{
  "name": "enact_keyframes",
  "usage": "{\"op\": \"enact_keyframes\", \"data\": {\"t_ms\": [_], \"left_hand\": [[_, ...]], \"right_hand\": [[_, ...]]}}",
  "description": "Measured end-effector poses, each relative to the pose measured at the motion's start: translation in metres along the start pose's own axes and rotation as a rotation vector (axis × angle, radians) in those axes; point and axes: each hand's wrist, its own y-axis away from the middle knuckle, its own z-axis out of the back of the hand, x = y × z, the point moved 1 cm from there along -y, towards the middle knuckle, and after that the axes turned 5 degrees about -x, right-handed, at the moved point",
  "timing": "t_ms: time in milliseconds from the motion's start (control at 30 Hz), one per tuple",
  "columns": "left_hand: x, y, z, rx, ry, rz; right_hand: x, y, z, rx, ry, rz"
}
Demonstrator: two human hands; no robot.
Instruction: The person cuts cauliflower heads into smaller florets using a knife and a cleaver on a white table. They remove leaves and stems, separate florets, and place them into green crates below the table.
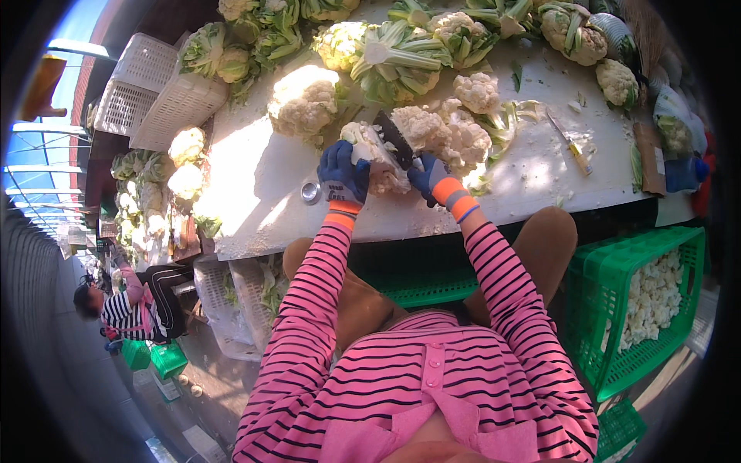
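My left hand (345, 175), in a blue-coated work glove with an orange cuff, grips the side of a trimmed cauliflower piece (370, 147) on the white tabletop (243, 226). In my right hand (429, 178), gloved alike, is the handle of a broad, dark-bladed knife (395, 140). Its blade lies against the right side of that piece; how deep it has cut I cannot tell. Just beyond the blade rest more cut cauliflower chunks (443, 136). A whole cauliflower head (304, 101) sits to the upper left of my left hand.
Leafy cauliflowers (399, 63) line the far side. A small knife with a pale handle (570, 144) lies at right, a round metal lid (310, 192) at left. A green crate (613, 307) holds florets beside my right knee. White crates (145, 92) and a seated person (139, 307) are leftward.
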Motion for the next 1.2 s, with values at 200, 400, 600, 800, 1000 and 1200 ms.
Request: {"op": "enact_keyframes", "data": {"t_ms": [200,400,600,800,1000,1200], "left_hand": [[0.026,-0.008,0.005,0.113,0.092,0.518],[0.015,-0.018,-0.016,0.159,0.219,0.581],[0.007,-0.024,-0.006,0.158,-0.169,0.293],[-0.009,-0.023,-0.014,0.063,-0.125,0.444],[0.003,-0.021,-0.031,-0.146,-0.010,0.520],[0.026,-0.021,-0.044,-0.231,0.115,0.453]], "right_hand": [[-0.039,-0.007,0.001,-0.290,0.354,0.255],[-0.025,0.006,0.013,-0.090,0.053,0.152],[-0.030,0.041,0.018,-0.127,0.095,0.155],[-0.033,0.044,0.003,-0.182,0.232,0.387],[-0.027,0.033,0.007,-0.057,0.274,0.446],[-0.027,0.024,-0.008,-0.039,0.257,0.451]]}}
